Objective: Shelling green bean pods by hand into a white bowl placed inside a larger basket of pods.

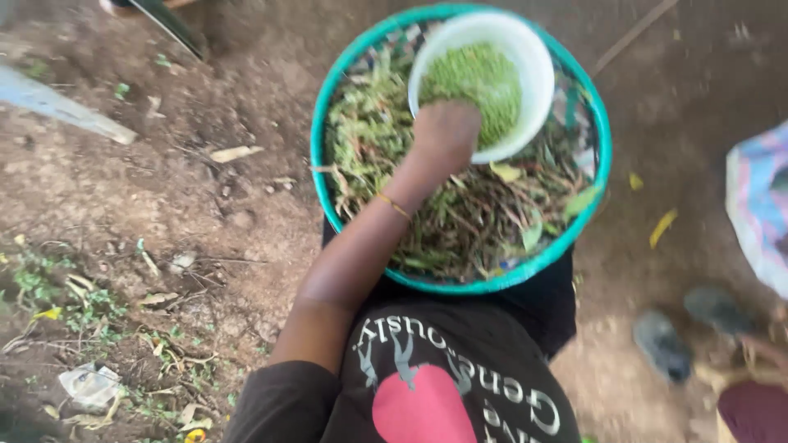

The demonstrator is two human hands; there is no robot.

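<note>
- My left hand (444, 131) rests at the near rim of the white bowl (483, 82), fingers curled down toward the shelled green peas (480, 86) inside; the view is blurred, so I cannot tell whether the hand is closed on anything.
- The white bowl sits inside the teal basin (328, 193), at its far side, on top of the heap of pods and stalks (468, 217).
- The teal basin rests on my lap, above my dark shirt (443, 377).
- Step in hand, as I judge it: shelled peas going into the bowl, with pods left in the basin.
- Next move, as a judgement: the hand must lift clear of the bowl rim without tipping it, since it sits on loose pods.
- Pose: left forearm extended forward across the basin, wrist bent down, thin bangle (392, 205) on the wrist.
- My right hand is not in view.
- Bare earth (205, 189) lies around; another person's shoe (662, 344) stands at right.
</note>
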